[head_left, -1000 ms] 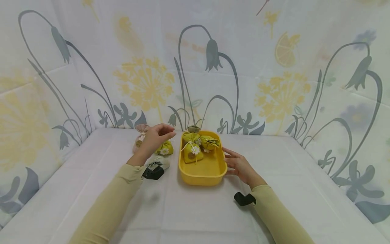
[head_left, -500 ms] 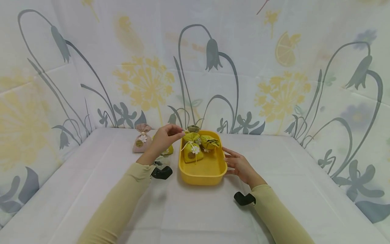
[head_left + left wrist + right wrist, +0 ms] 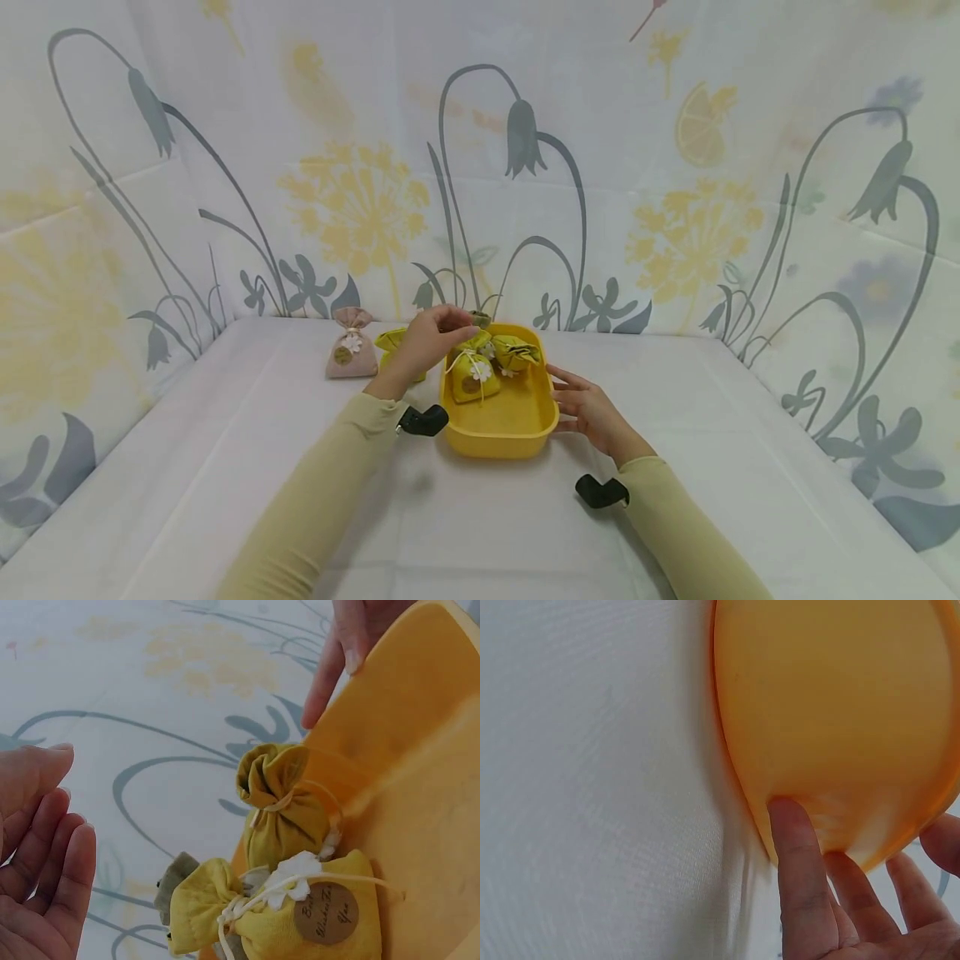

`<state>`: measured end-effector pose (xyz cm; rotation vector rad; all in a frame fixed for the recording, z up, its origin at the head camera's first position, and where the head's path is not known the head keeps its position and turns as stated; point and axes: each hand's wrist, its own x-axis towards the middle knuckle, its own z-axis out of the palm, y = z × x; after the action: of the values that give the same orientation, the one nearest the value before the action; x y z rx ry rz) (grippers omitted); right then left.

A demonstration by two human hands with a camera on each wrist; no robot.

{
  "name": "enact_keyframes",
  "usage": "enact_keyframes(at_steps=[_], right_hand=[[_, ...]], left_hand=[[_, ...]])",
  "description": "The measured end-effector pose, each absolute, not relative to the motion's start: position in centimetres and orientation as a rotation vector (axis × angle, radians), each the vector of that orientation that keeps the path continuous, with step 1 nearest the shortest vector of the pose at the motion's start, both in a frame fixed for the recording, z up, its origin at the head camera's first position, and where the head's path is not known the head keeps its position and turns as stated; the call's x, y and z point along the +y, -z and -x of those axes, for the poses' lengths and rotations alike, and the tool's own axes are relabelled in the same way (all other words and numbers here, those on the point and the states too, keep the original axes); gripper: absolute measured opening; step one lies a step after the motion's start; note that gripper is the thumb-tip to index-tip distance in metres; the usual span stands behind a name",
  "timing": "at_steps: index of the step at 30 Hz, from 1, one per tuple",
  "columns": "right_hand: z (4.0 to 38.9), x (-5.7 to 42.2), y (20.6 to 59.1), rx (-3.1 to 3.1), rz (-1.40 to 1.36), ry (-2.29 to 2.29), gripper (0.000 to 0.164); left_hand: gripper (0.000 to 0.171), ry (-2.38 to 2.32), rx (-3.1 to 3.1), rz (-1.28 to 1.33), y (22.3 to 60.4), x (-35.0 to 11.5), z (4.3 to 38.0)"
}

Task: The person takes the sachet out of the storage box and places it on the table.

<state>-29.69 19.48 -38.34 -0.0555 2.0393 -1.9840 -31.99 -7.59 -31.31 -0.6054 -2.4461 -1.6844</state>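
My left hand (image 3: 433,337) hovers over the back left corner of the yellow plastic basket (image 3: 498,447), fingers loosely bent and holding nothing. In the left wrist view its fingers lie apart from the pouches. Inside the basket are a yellow drawstring pouch (image 3: 315,907) with a white flower and round label, a second yellow pouch (image 3: 281,832), and a grey-green pouch (image 3: 176,877) mostly hidden behind them. My right hand (image 3: 588,408) touches the basket's right side with extended fingers (image 3: 799,862); in its wrist view the fingertips meet the outer wall.
Left of the basket, a pink pouch (image 3: 352,346) stands on the white cloth-covered table (image 3: 480,525). Beside it a yellow-green pouch (image 3: 390,340) is partly covered by the left hand. A flower-printed cloth (image 3: 360,200) rises behind the table.
My left hand has moved right, from above the pouches on the table to over the basket's back left. The pale grey pouch is now hidden behind my left wrist. My right hand stays put.
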Motion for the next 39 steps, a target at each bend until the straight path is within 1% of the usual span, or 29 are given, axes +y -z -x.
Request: enact_keyframes(at_steps=[4, 11, 17, 29, 36, 39], right_hand=[[29.6, 19.5, 38.3, 2.04, 0.054, 1.983, 0.054], [29.5, 19.5, 38.3, 2.033, 0.054, 1.984, 0.054], [29.5, 19.7, 38.3, 2.019, 0.068, 1.984, 0.054], [29.6, 19.6, 38.3, 2.031, 0.085, 1.976, 0.054], [29.6, 19.6, 38.4, 2.025, 0.089, 1.974, 0.054], [29.6, 19.6, 38.4, 2.02, 0.091, 1.98, 0.054]], left_hand=[[0.031, 1.7, -2.446, 0.621, 31.3, -6.7, 32.1], [0.023, 1.585, -2.496, 0.64, 31.0, -5.2, 32.3], [0.028, 1.607, -2.513, 0.693, 31.5, -4.2, 33.2], [0.024, 1.533, -2.58, 0.757, 32.4, -2.3, 34.5], [0.034, 1.439, -2.679, 0.745, 33.0, -1.6, 35.5], [0.035, 1.357, -2.741, 0.748, 33.0, -1.3, 35.6]])
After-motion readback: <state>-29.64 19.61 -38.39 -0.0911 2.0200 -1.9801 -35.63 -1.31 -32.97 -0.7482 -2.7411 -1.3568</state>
